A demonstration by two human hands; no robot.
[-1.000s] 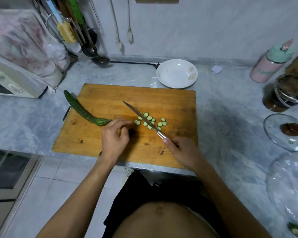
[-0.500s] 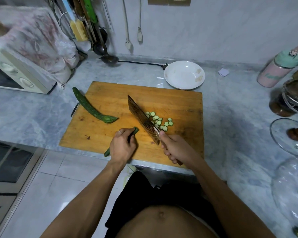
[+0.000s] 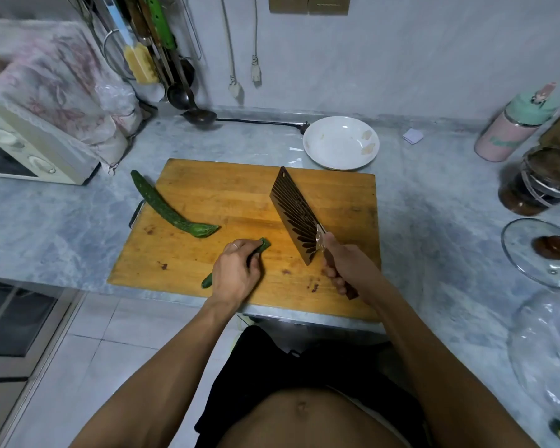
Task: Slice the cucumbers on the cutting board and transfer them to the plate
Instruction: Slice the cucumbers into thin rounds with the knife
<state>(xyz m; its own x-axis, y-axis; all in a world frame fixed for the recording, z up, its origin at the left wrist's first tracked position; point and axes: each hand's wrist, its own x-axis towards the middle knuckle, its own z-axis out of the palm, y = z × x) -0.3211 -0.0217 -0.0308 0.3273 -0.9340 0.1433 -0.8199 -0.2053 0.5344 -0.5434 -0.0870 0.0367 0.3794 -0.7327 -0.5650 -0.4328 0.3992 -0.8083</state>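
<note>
A wooden cutting board (image 3: 227, 195) lies on the grey marble counter. My left hand (image 3: 235, 273) is shut on a partly cut cucumber (image 3: 263, 245), whose cut end points toward the board's middle and whose other end (image 3: 207, 281) sticks out toward me. My right hand (image 3: 345, 263) grips a cleaver (image 3: 296, 215) by its handle; its patterned blade is tilted flat-side up over the board's right half and hides the cut slices. A second, whole cucumber (image 3: 165, 206) lies across the board's left edge. The white plate (image 3: 314, 142) stands just behind the board, holding no cucumber.
A toaster oven (image 3: 29, 150) under a floral cloth stands at the left. Hanging utensils and a ladle (image 3: 199, 116) are at the back wall. At the right are a pink bottle (image 3: 511, 127), a dark jar (image 3: 537, 182), a glass lid (image 3: 543, 250) and a plastic bag (image 3: 550, 347).
The cleaver has turned from edge-down beside the slices to flat-side up over them, now hiding them. My left hand has drawn the cucumber slightly back toward me.
</note>
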